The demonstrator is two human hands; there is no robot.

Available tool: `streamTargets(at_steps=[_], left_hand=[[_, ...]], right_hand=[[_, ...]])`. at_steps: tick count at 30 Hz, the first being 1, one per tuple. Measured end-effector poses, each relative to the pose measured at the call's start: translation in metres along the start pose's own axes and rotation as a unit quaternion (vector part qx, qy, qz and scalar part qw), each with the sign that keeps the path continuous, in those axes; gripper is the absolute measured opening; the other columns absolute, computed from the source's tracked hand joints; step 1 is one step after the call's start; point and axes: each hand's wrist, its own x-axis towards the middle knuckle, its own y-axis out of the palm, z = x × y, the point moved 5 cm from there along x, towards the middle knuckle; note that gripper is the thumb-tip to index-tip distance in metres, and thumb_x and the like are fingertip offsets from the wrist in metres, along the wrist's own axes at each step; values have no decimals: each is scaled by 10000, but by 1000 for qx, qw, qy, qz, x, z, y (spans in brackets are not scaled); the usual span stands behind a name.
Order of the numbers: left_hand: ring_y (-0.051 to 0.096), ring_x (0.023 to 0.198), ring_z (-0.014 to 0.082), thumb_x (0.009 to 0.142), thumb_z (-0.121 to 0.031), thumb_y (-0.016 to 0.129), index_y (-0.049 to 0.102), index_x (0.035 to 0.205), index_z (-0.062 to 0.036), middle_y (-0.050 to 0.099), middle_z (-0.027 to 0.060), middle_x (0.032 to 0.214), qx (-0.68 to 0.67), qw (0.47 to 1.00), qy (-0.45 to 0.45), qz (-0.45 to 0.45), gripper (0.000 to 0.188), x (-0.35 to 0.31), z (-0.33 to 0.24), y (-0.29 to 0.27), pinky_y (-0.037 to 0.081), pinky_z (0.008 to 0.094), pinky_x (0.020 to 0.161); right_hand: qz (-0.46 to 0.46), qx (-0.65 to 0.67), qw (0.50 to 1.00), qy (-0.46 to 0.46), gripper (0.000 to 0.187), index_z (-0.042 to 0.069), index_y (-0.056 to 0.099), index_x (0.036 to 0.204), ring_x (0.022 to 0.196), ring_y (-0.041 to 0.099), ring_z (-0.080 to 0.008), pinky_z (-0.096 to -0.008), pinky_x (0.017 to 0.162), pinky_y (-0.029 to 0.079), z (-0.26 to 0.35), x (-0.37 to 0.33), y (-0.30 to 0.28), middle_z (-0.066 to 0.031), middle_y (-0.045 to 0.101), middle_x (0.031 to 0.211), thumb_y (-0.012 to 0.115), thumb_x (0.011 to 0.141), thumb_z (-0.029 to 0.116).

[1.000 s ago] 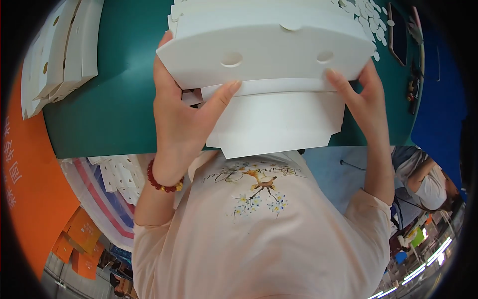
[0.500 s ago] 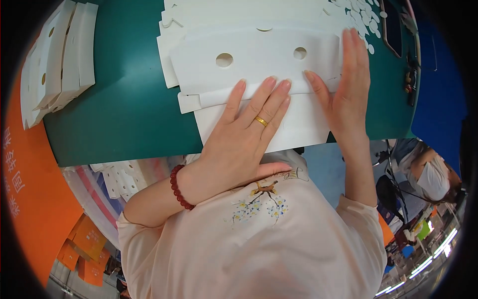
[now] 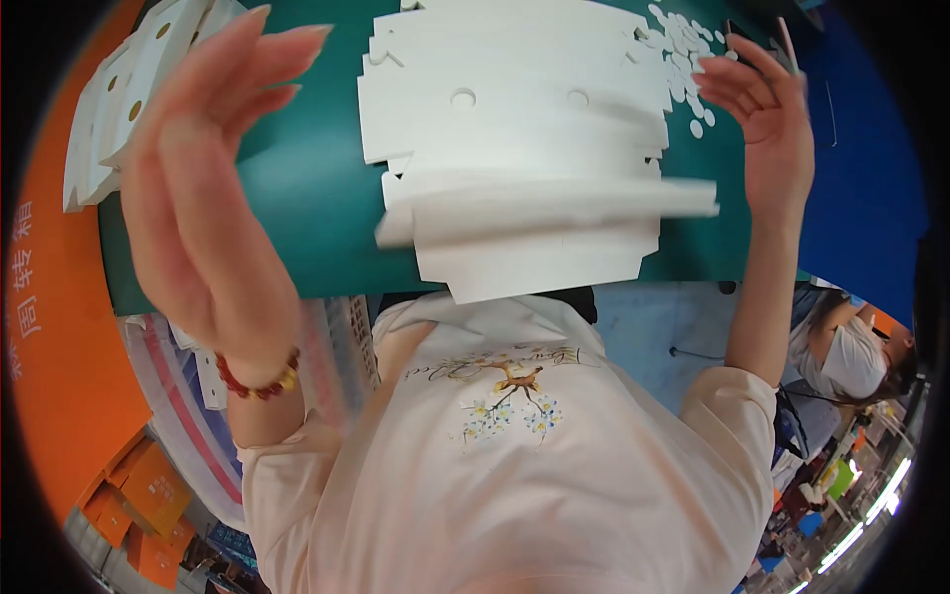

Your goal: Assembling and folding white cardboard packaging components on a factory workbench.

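Observation:
A stack of flat white die-cut card sheets (image 3: 515,129) lies on the green table in front of me; its top sheet bears two round cut marks. Over its near part is a folded white card piece (image 3: 554,213), smeared by motion and seen nearly edge-on, with neither hand touching it. My left hand (image 3: 213,148) is raised to the left of the stack, fingers loosely apart and holding nothing. On the right, beside scattered small white card discs (image 3: 683,54), my right hand (image 3: 774,124) is also lifted, its fingers bent but apart, with nothing visible in them.
Folded white card pieces with round holes (image 3: 124,99) are piled at the table's far left. Orange panels (image 3: 59,297) stand left of the green table (image 3: 317,218). White card pieces lie in a clear-walled container below the table edge. Another person (image 3: 851,356) sits at the right.
Both hands have left the holed card piece: my left went up and left, my right outward to the right. The piece has tipped nearly edge-on, uncovering the stack.

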Motion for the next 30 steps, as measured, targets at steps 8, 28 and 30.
streamTargets(at_steps=[8,28,30], left_hand=[[638,1013,274,887,-129,652,635,1180,-13,663,153,1122,254,920,-16,299,316,47,105,64,503,328,888],[605,960,299,760,-242,786,595,1062,-4,625,156,1034,390,717,-164,554,429,91,116,110,486,382,795],[588,1059,316,788,-214,780,609,1102,26,622,173,1112,349,736,-164,556,431,78,123,106,479,389,881]], right_hand=[[181,-403,893,-82,247,108,691,1175,1146,605,-203,-309,959,486,-30,59,69,-59,648,1239,648,960,222],[285,-514,806,-69,432,88,550,1100,827,555,-253,-303,731,481,-69,104,83,-87,545,896,821,795,231],[286,-534,796,17,402,85,556,1102,849,572,-258,-312,760,488,-58,100,95,-95,568,922,802,814,220]])
